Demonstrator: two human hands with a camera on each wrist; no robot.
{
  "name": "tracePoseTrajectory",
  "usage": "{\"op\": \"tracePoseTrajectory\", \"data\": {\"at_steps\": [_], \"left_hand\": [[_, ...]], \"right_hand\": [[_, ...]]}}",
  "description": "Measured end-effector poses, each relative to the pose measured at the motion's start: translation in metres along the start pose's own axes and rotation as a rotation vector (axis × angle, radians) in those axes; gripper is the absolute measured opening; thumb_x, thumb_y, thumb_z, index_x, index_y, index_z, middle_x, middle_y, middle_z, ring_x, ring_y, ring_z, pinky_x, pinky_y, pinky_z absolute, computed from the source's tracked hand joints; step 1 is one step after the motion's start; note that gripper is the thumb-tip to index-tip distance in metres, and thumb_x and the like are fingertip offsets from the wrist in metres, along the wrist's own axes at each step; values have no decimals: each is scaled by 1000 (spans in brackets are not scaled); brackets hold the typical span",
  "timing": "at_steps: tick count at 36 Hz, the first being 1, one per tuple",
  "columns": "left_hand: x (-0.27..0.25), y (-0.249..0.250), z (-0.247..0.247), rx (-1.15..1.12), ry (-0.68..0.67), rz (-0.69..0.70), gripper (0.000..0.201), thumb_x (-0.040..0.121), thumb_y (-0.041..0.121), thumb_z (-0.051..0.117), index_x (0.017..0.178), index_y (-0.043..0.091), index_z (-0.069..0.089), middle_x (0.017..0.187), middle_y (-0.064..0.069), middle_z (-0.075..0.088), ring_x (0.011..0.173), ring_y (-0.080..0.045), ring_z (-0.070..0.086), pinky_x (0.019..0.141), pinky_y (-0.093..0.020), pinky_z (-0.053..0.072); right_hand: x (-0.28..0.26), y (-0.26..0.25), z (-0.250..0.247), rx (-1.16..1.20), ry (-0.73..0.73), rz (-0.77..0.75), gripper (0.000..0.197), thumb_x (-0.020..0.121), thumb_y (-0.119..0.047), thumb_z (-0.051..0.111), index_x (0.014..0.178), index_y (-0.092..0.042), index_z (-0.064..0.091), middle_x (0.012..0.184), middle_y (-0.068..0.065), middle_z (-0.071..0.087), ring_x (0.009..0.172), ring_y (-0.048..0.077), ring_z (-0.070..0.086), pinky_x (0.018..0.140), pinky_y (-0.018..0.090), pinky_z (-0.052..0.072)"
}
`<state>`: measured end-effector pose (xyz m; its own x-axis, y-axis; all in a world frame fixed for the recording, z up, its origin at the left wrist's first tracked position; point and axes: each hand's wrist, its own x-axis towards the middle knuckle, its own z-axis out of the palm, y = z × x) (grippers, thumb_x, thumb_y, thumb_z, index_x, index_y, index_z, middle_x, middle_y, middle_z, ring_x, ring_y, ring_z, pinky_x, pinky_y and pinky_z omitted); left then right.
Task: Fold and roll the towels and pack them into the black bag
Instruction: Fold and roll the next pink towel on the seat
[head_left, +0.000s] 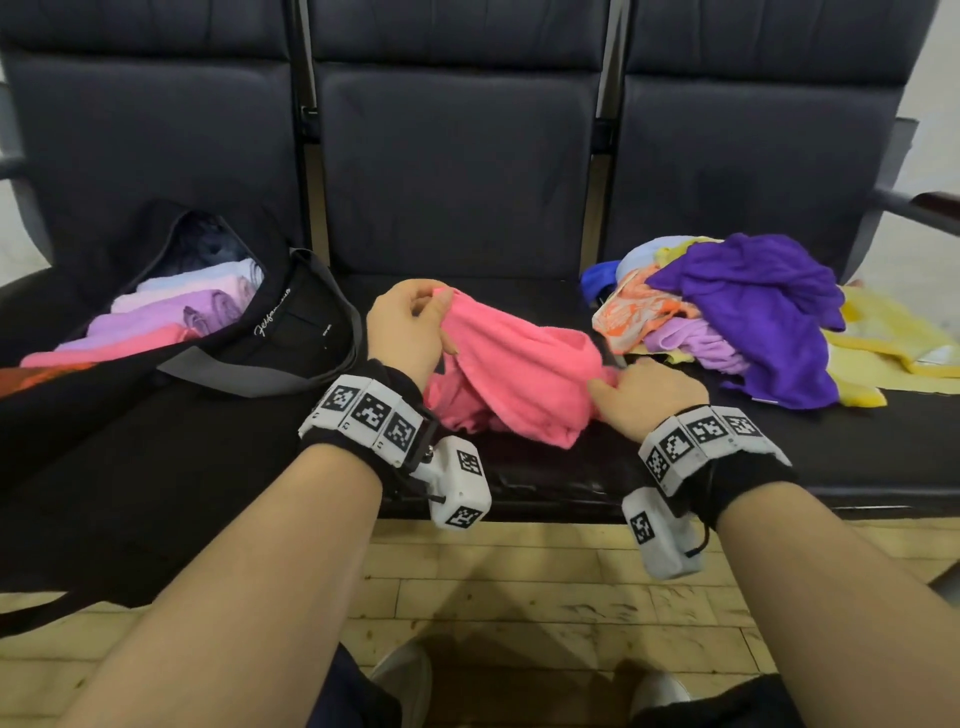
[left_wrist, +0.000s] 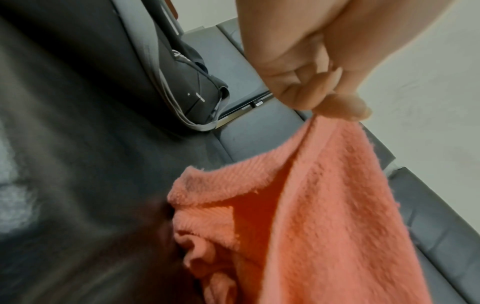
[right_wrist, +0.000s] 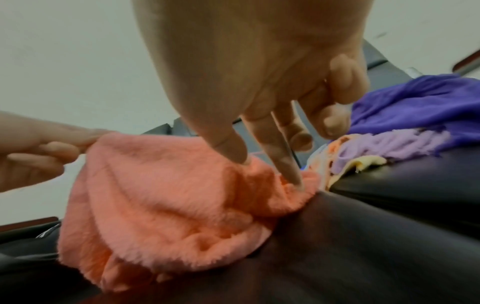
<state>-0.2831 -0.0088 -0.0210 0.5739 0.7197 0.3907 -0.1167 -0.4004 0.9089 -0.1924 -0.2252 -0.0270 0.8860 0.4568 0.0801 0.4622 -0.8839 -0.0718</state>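
White illegible script on black bag (head_left: 291, 332)

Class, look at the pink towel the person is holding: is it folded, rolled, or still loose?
Loose. The pink terry towel hangs crumpled, the left hand pinching one edge and the right hand pinching another; no flat fold or roll shows.

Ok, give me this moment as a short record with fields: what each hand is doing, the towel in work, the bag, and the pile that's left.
left hand: pinches a raised corner of the pink towel
right hand: pinches the towel's other end, low on the seat
pink towel: crumpled, not yet folded
black bag: open, on the left seat, rolled towels lined up inside
pile: loose towels on the right seat, purple one on top
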Motion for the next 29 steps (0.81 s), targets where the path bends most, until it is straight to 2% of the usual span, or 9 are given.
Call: {"op": "tracePoseTrajectory", "data": {"at_steps": [2,4,9,12,15,18,22,27,29], "left_hand": [[0,0,-4,-5,-50,0,10,94,14,59,97,10,68,66,-4,61,44,-7,52,52,-21,43],[-2,1,-5,1,-158,11,11,93,13,60,98,8,69,62,-2,62,44,-6,53,55,-18,43],[-14,8,-3,32,-444,-3,10,92,7,61,98,4,68,44,8,58,35,-3,48,42,-9,35],[-18,8,-5,35,-530,-42,12,91,8,63,100,3,69,43,5,57,35,-3,48,40,-7,34],[-19,9,-9,53,-581,-74,14,91,8,63,101,2,69,41,5,55,34,-2,46,39,-8,32],[-20,9,-13,45,-618,-90,9,90,7,63,96,6,70,42,5,55,35,-3,48,39,-10,33],[-17,5,-22,8,-648,-103,8,89,11,66,91,15,72,56,-13,57,42,-11,52,43,-17,40],[-13,4,-29,-29,-577,-138,9,91,7,63,98,5,68,47,0,58,37,-7,52,36,-15,33],[-11,4,-30,-87,-490,-158,6,92,4,60,96,4,64,55,-3,61,38,-7,56,34,-16,37]], "right_hand": [[-2,7,1,64,-94,50,47,93,-52,36,92,-17,67,109,11,65,101,30,61,80,34,41],[-4,11,1,141,-119,107,44,88,-51,41,75,-17,65,96,10,69,92,30,62,76,33,42],[-1,7,5,324,68,185,42,93,-44,40,91,-10,64,103,18,65,92,34,59,74,34,37],[8,-2,10,421,84,181,33,91,-44,47,98,-13,58,105,13,64,97,32,59,76,33,39],[18,-14,16,506,108,173,40,85,-50,57,103,-15,58,103,7,65,98,29,61,79,34,45],[29,-28,19,551,145,163,44,81,-50,61,101,-12,55,98,6,61,95,30,59,72,31,40],[42,-46,27,496,101,188,52,78,-49,63,108,-8,49,109,14,59,98,35,60,75,35,42],[48,-41,32,345,136,259,30,85,-24,53,110,-7,56,113,21,61,106,40,58,81,37,44],[48,-36,33,318,138,269,28,84,-22,52,107,-8,59,112,21,62,105,40,59,82,37,45]]}}
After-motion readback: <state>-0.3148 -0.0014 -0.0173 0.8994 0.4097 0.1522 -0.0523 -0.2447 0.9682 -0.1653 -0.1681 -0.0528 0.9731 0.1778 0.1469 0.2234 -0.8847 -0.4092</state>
